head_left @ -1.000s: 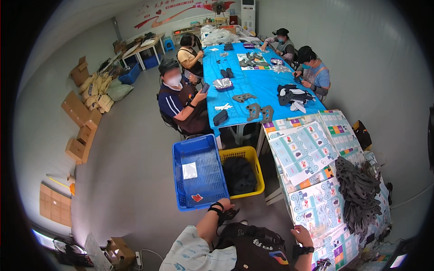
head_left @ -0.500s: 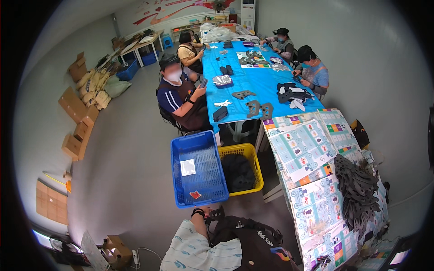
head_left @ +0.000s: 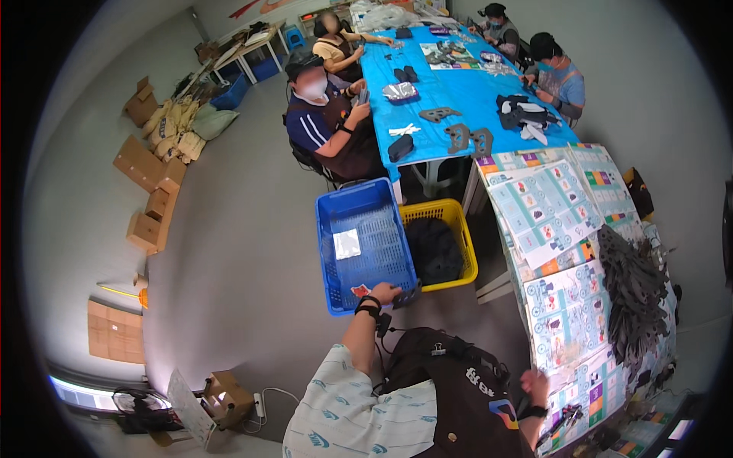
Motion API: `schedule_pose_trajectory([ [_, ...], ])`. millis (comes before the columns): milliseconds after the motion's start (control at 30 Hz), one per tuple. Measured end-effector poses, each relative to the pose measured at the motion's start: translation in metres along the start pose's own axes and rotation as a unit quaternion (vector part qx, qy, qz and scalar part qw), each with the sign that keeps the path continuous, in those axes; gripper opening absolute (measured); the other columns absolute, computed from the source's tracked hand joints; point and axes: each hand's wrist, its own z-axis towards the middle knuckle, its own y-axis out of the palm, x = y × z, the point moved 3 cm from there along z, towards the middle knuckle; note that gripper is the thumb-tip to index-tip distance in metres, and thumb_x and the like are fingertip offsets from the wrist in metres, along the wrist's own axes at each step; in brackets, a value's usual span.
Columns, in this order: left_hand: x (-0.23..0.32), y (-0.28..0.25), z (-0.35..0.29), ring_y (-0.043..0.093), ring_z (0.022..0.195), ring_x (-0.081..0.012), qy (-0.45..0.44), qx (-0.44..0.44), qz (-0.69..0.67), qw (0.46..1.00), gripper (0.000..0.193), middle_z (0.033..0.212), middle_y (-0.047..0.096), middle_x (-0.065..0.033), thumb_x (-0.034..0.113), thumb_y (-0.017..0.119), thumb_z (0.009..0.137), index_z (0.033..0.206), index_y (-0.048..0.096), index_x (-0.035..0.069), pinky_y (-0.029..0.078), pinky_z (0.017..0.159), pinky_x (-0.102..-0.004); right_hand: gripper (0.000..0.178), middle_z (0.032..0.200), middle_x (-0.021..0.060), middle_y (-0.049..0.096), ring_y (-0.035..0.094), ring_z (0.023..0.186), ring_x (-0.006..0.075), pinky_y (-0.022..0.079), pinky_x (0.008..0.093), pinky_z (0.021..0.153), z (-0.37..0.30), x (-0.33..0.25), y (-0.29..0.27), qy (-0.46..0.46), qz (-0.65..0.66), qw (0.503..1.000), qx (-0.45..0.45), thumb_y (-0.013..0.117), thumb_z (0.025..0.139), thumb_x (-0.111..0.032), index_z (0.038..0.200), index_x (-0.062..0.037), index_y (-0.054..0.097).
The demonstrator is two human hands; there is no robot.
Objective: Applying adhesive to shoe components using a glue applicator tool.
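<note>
Blue crate (head_left: 374,263) holds silver packet (head_left: 347,243); yellow crate (head_left: 468,246), dark pieces (head_left: 434,253)

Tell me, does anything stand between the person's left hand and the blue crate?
Nothing visible does: the left hand, holding a dark piece, overlaps the near right corner of the blue crate in this view, though whether they touch is unclear.

Dark grey piece (head_left: 408,295), outline blurred, is held in left hand (head_left: 383,293) by blue crate's (head_left: 378,256) near right corner.
</note>
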Motion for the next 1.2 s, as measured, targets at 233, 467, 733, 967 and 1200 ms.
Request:
schedule_pose_trajectory([
  [233, 0.065, -0.041, -0.026, 0.071, 0.096, -0.0447, 0.055, 0.066, 0.001, 0.996, 0.05, 0.098, 0.075, -0.0255, 0.046, 0.059, 0.099, 0.11, 0.077, 0.001, 0.055, 0.089, -0.0481, 0.032, 0.107, 0.0143, 0.076, 0.073, 0.095, 0.0177, 0.057, 0.0307, 0.084, 0.04, -0.246, -0.1, -0.012, 0.172, 0.983, 0.068, 0.063, 0.104, -0.011, 0.129, 0.0071, 0.064],
  [467, 0.115, -0.056, -0.071, 0.069, 0.092, -0.0449, 0.088, 0.076, -0.049, 0.992, 0.044, 0.092, 0.073, -0.0247, 0.041, 0.059, 0.1, 0.097, 0.074, 0.0, 0.053, 0.082, -0.05, 0.027, 0.107, 0.0105, 0.077, 0.073, 0.097, 0.0158, 0.057, 0.0294, 0.088, 0.029, -0.329, -0.081, -0.121, 0.131, 0.981, -0.075, 0.067, 0.101, -0.007, 0.127, 0.0018, 0.068],
  [733, 0.125, -0.081, -0.097, 0.069, 0.089, -0.0438, 0.072, 0.077, -0.034, 0.994, 0.042, 0.092, 0.073, -0.0235, 0.04, 0.059, 0.101, 0.1, 0.076, 0.001, 0.053, 0.08, -0.0488, 0.029, 0.104, 0.0122, 0.078, 0.074, 0.095, 0.0158, 0.057, 0.0292, 0.085, 0.022, -0.351, -0.066, -0.133, 0.095, 0.982, -0.099, 0.067, 0.102, -0.011, 0.128, 0.0011, 0.068],
  [967, 0.145, -0.092, -0.092, 0.07, 0.09, -0.0438, 0.099, 0.108, -0.032, 0.989, 0.04, 0.095, 0.074, -0.0236, 0.038, 0.059, 0.102, 0.104, 0.077, 0.002, 0.053, 0.08, -0.0487, 0.031, 0.103, 0.0113, 0.078, 0.074, 0.094, 0.0159, 0.057, 0.0293, 0.085, 0.012, -0.342, -0.07, -0.116, 0.096, 0.985, -0.079, 0.068, 0.101, -0.012, 0.13, 0.0014, 0.067],
  [1200, 0.163, -0.079, -0.078, 0.069, 0.093, -0.0445, 0.13, 0.08, -0.032, 0.988, 0.038, 0.096, 0.074, -0.0238, 0.037, 0.062, 0.102, 0.106, 0.077, 0.002, 0.054, 0.081, -0.0491, 0.042, 0.097, 0.0114, 0.075, 0.073, 0.087, 0.0184, 0.057, 0.0312, 0.082, -0.025, -0.41, -0.077, -0.16, 0.034, 0.981, -0.102, 0.07, 0.095, -0.008, 0.138, -0.006, 0.066],
])
